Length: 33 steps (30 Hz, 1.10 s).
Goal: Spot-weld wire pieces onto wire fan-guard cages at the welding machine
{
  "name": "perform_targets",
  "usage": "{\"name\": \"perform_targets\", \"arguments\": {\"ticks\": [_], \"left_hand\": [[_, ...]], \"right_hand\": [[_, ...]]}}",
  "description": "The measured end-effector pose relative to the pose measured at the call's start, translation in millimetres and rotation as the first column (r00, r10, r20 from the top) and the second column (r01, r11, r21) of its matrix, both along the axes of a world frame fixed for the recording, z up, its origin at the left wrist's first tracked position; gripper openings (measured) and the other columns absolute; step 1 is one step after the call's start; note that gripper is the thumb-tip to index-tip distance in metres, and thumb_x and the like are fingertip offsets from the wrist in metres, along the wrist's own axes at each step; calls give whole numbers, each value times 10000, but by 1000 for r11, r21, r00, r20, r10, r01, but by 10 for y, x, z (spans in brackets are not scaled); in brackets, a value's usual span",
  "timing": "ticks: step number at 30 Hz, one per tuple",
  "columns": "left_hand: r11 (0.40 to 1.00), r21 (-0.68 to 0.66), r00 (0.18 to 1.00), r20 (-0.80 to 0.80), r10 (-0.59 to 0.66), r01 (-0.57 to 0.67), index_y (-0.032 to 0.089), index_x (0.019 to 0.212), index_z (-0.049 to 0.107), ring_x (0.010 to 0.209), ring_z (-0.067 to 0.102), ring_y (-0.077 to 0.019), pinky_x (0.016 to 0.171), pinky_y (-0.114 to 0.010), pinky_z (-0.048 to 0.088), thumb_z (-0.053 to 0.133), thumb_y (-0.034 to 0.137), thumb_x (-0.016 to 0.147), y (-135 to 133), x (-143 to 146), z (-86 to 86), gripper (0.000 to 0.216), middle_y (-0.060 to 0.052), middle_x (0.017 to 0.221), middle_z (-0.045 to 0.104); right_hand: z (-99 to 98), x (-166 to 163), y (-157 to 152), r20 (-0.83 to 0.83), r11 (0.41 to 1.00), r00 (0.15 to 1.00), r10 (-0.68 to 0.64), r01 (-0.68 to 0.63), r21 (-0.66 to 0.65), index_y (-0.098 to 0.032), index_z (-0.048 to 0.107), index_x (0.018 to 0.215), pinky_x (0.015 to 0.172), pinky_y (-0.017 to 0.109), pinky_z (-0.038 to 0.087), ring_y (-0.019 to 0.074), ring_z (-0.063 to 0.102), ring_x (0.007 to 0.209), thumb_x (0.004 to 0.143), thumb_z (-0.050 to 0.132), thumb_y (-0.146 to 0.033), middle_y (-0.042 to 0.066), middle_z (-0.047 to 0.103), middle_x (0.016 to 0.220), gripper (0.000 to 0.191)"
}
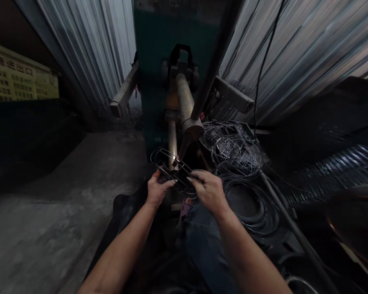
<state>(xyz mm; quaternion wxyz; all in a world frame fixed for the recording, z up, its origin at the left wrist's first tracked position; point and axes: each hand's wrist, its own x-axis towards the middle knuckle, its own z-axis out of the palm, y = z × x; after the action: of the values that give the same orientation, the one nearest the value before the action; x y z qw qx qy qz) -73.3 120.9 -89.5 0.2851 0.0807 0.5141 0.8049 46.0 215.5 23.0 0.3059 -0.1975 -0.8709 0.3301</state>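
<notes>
Near edge of the wire frame (171, 166) hidden within the grip of the left hand (157, 191) and the right hand (209, 190). Green machine (155, 61) cut off by the top edge. Yellow sign (18, 77) cut at the left edge, its lettering too small to read.

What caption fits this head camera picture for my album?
Left hand and right hand hold a wire frame under the metal arm of a green machine, beside piled wire rings.

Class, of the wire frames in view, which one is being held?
The wire frame between the left hand and right hand, under the machine's electrode tip; the other frames lie piled to its right, untouched.
</notes>
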Motion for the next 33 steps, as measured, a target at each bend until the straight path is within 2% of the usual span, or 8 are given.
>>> {"name": "perform_targets", "arguments": {"ticks": [6,10,13,15,17,20,24,33], "left_hand": [[999,36,999,6,37,-38,160,1088,620,721,644,-145,712,-248,499,845,196,467,76,-49,2,661,-6,826,696],[1000,30,999,51,2,-3,165,1071,635,717,642,-137,719,-248,498,845,198,466,78,7,34,641,-8,836,701],[1000,30,996,94,-12,9,157,1079,629,656,622,-119,675,-243,499,843,203,478,63,51,40,639,-3,803,690],[1000,29,997,81,-10,8,141,1038,639,619,600,-102,646,-230,492,840,196,482,47,69,39,594,-1,783,679],[1000,19,998,61,-16,15,129,983,650,605,590,-96,625,-223,488,837,188,480,26,86,38,540,-4,772,671],[999,11,985,164,-51,50,133,936,644,633,617,-132,613,-262,504,822,205,494,-9,113,35,482,-14,758,665],[998,8,938,343,-58,59,158,959,616,642,650,-180,605,-324,522,799,237,516,-40,113,23,486,-22,747,665],[999,23,905,422,-42,36,157,850,603,594,649,-197,553,-336,525,757,211,520,-9,-42,36,367,-8,708,639]], "right_hand": [[120,-207,85,129,999,991,-22,19,27,-205,695,672,647,280,467,185,637,687,759,565,-206,38,699,717,156],[145,-205,76,126,999,991,-37,33,34,-208,704,695,669,291,479,192,647,711,762,573,-206,38,708,746,147],[106,-29,59,21,999,999,-42,43,-1,-210,705,750,781,312,504,208,663,859,761,600,-224,57,720,906,106],[44,154,49,-27,995,995,-91,91,-31,-204,705,793,837,337,507,230,652,945,732,659,-268,79,708,996,100],[-35,328,36,-15,989,991,-130,129,-71,-205,710,811,822,353,522,240,659,928,713,695,-308,86,709,985,142],[-128,452,3,3,990,998,-56,56,-129,-217,725,808,775,338,545,223,676,861,749,666,-310,76,718,931,125],[-139,340,-23,-35,995,999,13,-16,-102,-217,726,793,765,310,544,203,680,848,787,615,-257,67,718,926,118],[21,-83,70,55,997,998,32,-35,65,-215,697,666,661,276,491,181,648,709,785,553,-182,43,703,753,190]]}}
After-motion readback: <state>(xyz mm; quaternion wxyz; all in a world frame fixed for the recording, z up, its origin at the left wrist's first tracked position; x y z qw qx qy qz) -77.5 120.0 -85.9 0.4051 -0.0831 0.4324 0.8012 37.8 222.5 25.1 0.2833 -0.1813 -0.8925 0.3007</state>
